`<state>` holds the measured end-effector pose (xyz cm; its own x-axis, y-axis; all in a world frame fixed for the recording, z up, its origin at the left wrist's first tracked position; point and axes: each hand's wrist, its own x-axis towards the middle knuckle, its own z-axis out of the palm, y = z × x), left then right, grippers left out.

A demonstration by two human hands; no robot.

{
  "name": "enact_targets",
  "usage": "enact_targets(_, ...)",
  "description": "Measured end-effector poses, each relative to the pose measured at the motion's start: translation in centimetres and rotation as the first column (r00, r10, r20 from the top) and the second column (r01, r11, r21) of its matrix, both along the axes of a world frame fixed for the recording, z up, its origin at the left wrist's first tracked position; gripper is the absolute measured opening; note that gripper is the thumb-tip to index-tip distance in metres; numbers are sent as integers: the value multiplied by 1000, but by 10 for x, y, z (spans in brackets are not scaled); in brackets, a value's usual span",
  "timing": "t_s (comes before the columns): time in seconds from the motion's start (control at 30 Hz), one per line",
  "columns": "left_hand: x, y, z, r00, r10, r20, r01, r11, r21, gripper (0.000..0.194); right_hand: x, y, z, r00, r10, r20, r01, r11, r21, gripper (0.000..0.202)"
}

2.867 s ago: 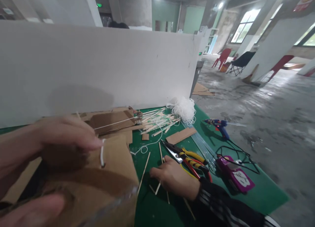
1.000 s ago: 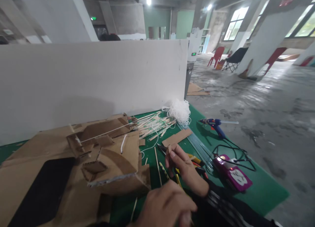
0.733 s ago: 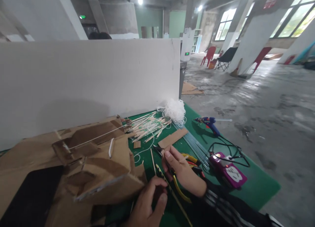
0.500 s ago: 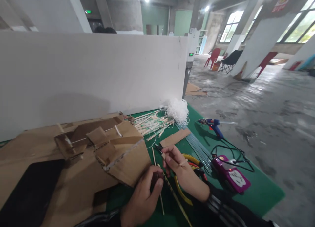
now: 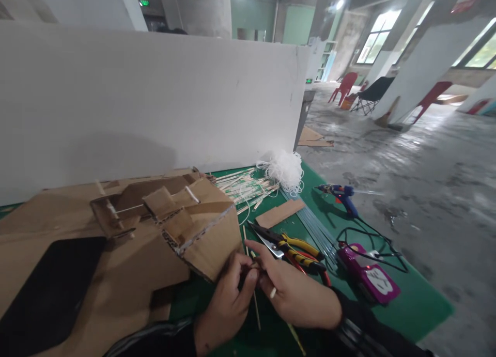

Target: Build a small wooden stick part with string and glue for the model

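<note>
My left hand (image 5: 230,297) is closed, its thumb and fingers pinched against something too small and hidden to name. Touching it from the right is my right hand (image 5: 292,290), with fingers curled round a short pale stick (image 5: 273,293) whose end shows by the palm. Beneath both hands a thin wooden stick (image 5: 257,313) lies on the green table mat. Just left stands a cardboard construction (image 5: 213,235) with a white cord across it. Pliers with yellow and black handles (image 5: 302,251) and scissors (image 5: 271,243) lie beyond my right hand.
A black flat object (image 5: 50,295) rests on cardboard at left. Wooden sticks (image 5: 248,185), white string (image 5: 284,171), a cardboard strip (image 5: 281,213) and clear glue sticks (image 5: 312,225) lie farther back. At right are a blue glue gun (image 5: 343,194), its cable and a purple box (image 5: 370,277).
My right hand has moved down and left to meet my left hand, uncovering the pliers and scissors. The camera view has shifted slightly.
</note>
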<state>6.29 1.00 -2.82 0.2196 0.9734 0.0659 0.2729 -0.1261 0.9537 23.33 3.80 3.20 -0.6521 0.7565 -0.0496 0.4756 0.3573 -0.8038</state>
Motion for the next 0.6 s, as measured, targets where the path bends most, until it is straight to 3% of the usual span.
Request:
enact_targets(0.17,0,-2,1,999,-14,-38,20,987,159,18,11,4,11,993,115,30,-117,991,66,61)
enact_targets(0.37,3,-5,-4,998,-52,-22,52,999,-3,19,15,10,9,965,-155,212,115,975,187,41)
enact_targets(0.5,5,-2,-3,998,-54,-12,54,998,-33,16,7,7,-1,918,-148,368,51,964,261,25)
enact_targets(0.6,6,0,2,994,-112,15,113,994,-14,13,4,3,-5,883,-150,446,16,957,290,25)
